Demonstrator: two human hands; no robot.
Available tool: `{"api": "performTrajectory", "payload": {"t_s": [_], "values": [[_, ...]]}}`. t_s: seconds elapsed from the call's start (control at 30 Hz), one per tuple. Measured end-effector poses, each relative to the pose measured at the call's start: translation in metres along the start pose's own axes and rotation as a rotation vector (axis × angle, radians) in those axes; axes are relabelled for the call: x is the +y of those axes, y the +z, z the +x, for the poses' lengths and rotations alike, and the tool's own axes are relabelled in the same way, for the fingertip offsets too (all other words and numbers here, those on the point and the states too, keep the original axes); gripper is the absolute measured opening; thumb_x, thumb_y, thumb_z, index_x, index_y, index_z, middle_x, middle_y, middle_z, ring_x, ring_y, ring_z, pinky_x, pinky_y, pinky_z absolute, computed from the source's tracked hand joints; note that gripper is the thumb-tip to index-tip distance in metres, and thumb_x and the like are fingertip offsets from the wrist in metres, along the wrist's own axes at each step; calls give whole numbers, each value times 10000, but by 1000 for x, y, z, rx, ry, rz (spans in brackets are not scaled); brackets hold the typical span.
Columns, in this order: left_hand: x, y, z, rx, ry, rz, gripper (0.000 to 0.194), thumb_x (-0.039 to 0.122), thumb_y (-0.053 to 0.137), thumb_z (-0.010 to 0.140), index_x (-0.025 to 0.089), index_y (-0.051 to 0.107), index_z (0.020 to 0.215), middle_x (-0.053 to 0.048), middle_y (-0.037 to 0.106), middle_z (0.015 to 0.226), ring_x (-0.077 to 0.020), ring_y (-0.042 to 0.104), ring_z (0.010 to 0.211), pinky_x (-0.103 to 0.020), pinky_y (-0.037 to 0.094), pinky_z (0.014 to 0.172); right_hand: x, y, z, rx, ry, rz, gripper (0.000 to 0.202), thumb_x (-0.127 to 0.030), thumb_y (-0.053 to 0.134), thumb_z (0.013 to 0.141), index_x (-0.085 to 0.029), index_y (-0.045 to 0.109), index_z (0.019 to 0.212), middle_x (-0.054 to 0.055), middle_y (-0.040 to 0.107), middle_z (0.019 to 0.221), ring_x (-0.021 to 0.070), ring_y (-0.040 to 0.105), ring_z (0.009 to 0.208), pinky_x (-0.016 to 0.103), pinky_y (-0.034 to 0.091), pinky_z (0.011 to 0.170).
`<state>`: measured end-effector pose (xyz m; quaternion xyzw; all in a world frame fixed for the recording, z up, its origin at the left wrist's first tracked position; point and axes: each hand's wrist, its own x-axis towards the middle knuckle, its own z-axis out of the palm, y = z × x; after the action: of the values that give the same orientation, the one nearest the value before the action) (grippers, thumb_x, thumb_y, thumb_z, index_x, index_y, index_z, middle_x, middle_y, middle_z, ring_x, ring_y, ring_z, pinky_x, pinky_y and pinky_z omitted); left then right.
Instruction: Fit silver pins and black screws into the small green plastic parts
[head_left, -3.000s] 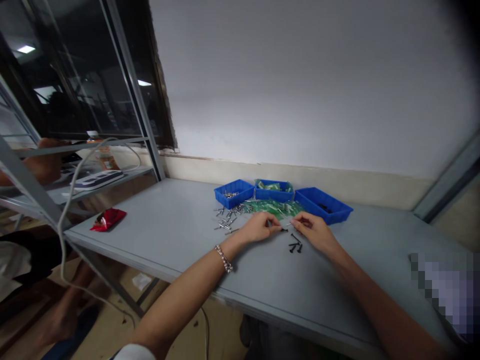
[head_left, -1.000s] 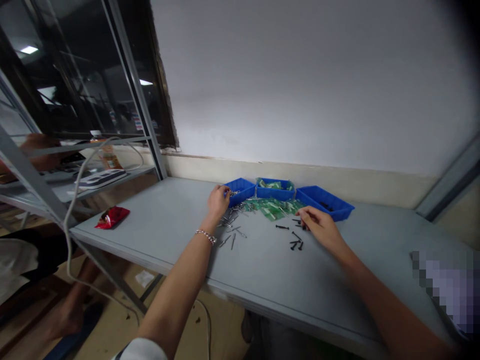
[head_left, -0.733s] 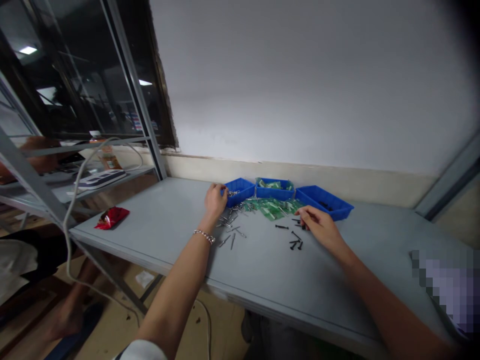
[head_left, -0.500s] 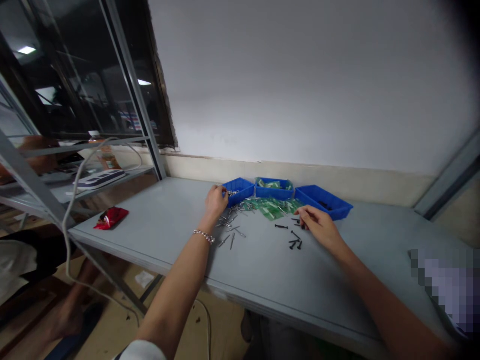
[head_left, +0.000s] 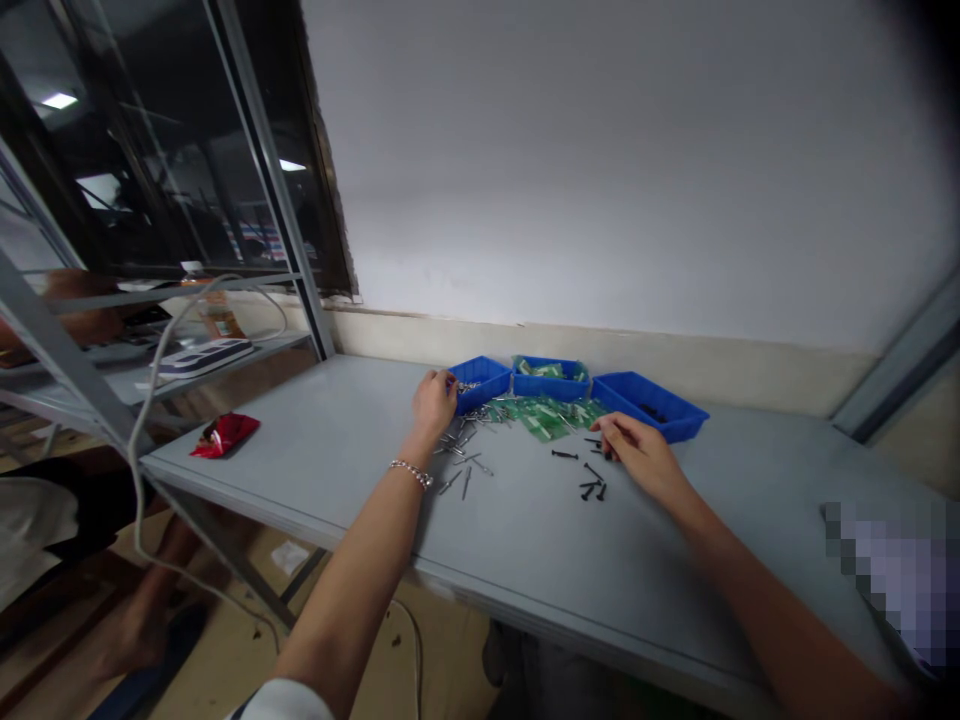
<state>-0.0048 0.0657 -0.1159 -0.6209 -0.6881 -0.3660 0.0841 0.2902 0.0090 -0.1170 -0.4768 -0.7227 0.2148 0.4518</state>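
Note:
My left hand (head_left: 435, 405) is at the left rim of a blue bin (head_left: 491, 385) that holds small silver pieces. Its fingers are curled together, and what they hold, if anything, is hidden. Silver rivet-like pins (head_left: 466, 482) lie scattered beside and below that hand. My right hand (head_left: 634, 448) is low over the table, fingers pinched among black screws (head_left: 565, 455); a dark bit shows under the fingertips, too small to make out. Between the hands lie green-printed clear packets (head_left: 546, 420). A middle blue bin (head_left: 551, 388) holds similar packets, and a right blue bin (head_left: 679, 420) contains dark pieces.
On the grey table (head_left: 300, 425), a red packet (head_left: 225, 435) lies far left. A white cable (head_left: 133, 480) hangs beside the frame post. A power strip (head_left: 202, 358) and a bottle (head_left: 217, 310) stand on the neighbouring table, where another person's arm (head_left: 82, 305) shows.
The view has shifted very slightly. Both hands stay in nearly the same places, and the pins, screws and bins have not visibly moved.

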Motion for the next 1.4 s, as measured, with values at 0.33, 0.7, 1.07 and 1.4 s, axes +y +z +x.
{"api": "performTrajectory", "payload": {"t_s": [0.33,0.7,1.07,1.4], "values": [[-1,0,-1,5,-11,29,171,249,470,824,217,603,928,-56,589,878,-178,561,802,-256,410,669,1,0,0,-20,4,-5,341,-452,397,821,-167,579,777,6,504,575,134,486,537,258,403,526],[1,1,-2,-43,-25,24,192,252,487,812,222,639,924,-70,601,908,-192,569,820,-259,434,675,0,-1,0,-29,9,-9,333,-446,402,810,-173,589,777,9,515,574,145,497,545,260,405,527],[-7,-32,5,-449,-88,23,152,347,619,679,202,658,656,-35,654,662,-179,600,663,-227,427,583,1,1,1,-30,22,0,328,-437,398,809,-169,583,770,7,510,569,142,491,534,261,395,518],[14,-29,-12,-835,101,227,153,253,638,591,156,683,701,-72,666,727,-189,586,638,-241,418,556,2,0,1,-42,28,-36,346,-440,384,810,-161,586,778,14,511,573,149,494,548,264,391,536]]}}
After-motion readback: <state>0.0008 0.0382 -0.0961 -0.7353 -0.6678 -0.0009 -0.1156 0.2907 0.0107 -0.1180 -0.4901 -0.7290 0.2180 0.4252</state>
